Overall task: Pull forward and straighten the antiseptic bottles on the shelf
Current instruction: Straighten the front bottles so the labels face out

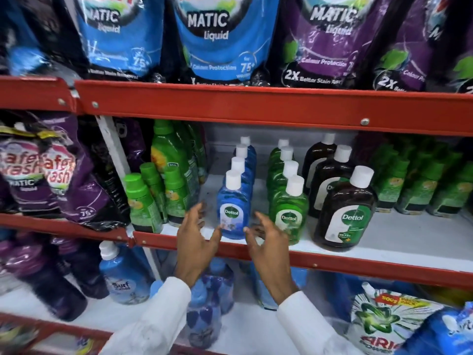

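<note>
Three rows of white-capped antiseptic bottles run front to back on the middle shelf (384,249). The blue row's front bottle (234,208) stands upright at the shelf's front edge. To its right stand the green row (290,213) and the larger brown bottles (345,216). My left hand (197,242) is just left of the front blue bottle, fingers spread, thumb tip close to its lower left side. My right hand (266,242) is at its lower right, fingers curled but apart, in front of the gap between blue and green rows. Neither hand holds anything.
Green-capped green bottles (143,201) crowd the shelf to the left. Detergent pouches (210,37) fill the shelf above, over a red rail (230,106). Purple pouches (38,175) hang at left. Below are blue bottles (122,275) and a detergent bag (384,324).
</note>
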Available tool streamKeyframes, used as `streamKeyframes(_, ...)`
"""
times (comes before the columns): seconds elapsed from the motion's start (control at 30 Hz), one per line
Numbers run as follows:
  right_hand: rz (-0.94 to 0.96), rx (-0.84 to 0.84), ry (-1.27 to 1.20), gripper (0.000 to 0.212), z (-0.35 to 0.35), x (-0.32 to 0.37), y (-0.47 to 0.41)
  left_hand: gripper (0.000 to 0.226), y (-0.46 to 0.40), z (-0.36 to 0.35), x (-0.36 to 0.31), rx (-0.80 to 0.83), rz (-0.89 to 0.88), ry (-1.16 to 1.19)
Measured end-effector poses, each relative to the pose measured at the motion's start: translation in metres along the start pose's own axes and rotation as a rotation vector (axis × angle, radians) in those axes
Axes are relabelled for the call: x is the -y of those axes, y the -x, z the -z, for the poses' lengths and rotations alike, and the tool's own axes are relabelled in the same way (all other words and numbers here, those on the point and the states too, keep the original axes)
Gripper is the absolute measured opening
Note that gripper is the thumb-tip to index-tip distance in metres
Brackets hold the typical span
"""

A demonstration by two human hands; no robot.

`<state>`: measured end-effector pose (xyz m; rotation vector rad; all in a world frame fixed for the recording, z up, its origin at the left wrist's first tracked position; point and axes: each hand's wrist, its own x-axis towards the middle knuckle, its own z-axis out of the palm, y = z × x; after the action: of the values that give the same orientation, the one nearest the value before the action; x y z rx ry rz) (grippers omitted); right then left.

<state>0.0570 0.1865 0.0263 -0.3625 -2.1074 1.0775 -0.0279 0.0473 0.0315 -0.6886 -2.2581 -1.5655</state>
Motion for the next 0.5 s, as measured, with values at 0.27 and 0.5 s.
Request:
streamKeyframes(0.27,-0.063,0.068,0.063,0.029,-0.012,-0.003,-0.017,0.033,-0.021,-0.001,0.022,0.2,-0.11,-0.025)
streamKeyframes(0.5,-0.077,0.084,0.085,0.026,-0.011,-0.004,-0.02,0.037,-0.022,-0.004,0.03,0.174,-0.087,-0.009)
